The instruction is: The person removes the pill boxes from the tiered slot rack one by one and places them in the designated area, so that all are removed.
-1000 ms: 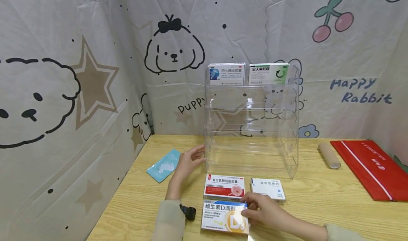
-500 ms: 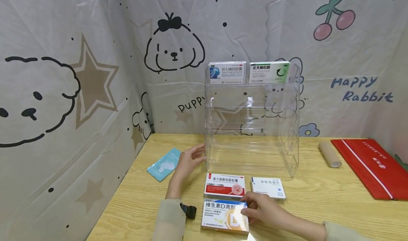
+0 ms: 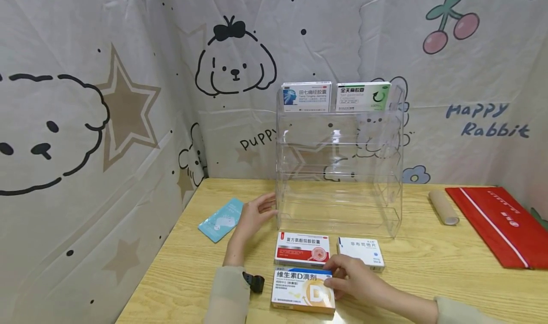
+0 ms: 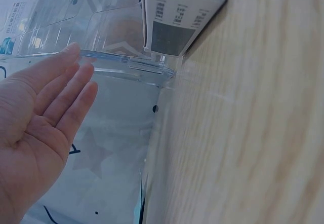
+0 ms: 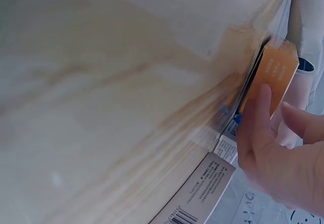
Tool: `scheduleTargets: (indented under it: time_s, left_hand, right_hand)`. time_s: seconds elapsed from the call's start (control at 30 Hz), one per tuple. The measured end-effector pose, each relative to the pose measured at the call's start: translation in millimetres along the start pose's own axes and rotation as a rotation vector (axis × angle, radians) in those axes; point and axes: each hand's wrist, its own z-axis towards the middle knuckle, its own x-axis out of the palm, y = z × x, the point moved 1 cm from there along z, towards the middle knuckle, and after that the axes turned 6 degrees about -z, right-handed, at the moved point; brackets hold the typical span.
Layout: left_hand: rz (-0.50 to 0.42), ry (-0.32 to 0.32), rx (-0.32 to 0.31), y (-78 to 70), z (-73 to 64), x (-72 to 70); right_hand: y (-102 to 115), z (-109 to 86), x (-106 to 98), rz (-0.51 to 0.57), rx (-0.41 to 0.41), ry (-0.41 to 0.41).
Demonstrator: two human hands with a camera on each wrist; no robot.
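Note:
A medicine box marked D3 [image 3: 295, 290], white with blue and orange, lies flat on the table. My right hand [image 3: 352, 280] grips its right end, thumb on the top face and fingers along the side. In the right wrist view those fingers lie against the box's orange end [image 5: 276, 72]. My left hand [image 3: 254, 213] rests its straight fingertips at the left side of a clear tiered display rack [image 3: 338, 229]; the left wrist view shows its palm holding nothing. Beyond the D3 box lie a red-and-white medicine box [image 3: 302, 249] and a smaller white medicine box [image 3: 360, 252].
On the rack's top tier stand a blue-and-white box [image 3: 306, 98] and a green-and-white box [image 3: 363, 98]. A light blue packet [image 3: 221, 220] lies at left. To the right are a cardboard tube [image 3: 443, 209] and a red pouch [image 3: 505, 224]. Printed cloth hangs behind.

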Motion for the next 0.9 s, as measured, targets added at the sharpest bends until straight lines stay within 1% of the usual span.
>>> scheduleTargets:
  time_s: [0.17, 0.3, 0.37, 0.43, 0.6, 0.73, 0.8, 0.9]
  left_hand:
    - [0.000, 0.001, -0.006, 0.7, 1.1, -0.1]
    - [0.000, -0.004, -0.015, 0.2, 1.1, -0.3]
    - [0.001, -0.006, -0.016, -0.2, 1.0, -0.4]
    - [0.003, -0.005, -0.016, -0.7, 1.0, -0.5]
    - [0.005, -0.001, -0.014, -1.7, 0.6, -0.6]
    - [0.009, 0.002, -0.010, -2.0, 0.2, -0.5]
    - [0.016, 0.006, -0.007, -1.7, -0.1, -0.5]
    - [0.021, 0.007, -0.008, -0.9, -0.8, -0.4]
  right_hand:
    - [1.8, -0.4, -6.6, -0.043, -0.009, -0.048]
    - [3.1, 1.4, -16.5, -0.121, -0.034, -0.088]
    - [5.9, 3.1, -24.2, -0.156, -0.065, -0.115]
    - [10.4, 5.3, -32.9, -0.157, -0.107, -0.146]
    - [20.6, 15.6, -59.4, -0.165, -0.218, -0.264]
    - [23.6, 26.1, -83.9, -0.240, -0.281, -0.388]
    - [24.2, 30.8, -95.7, -0.275, -0.311, -0.441]
    - [26.5, 36.2, -112.2, -0.308, -0.334, -0.503]
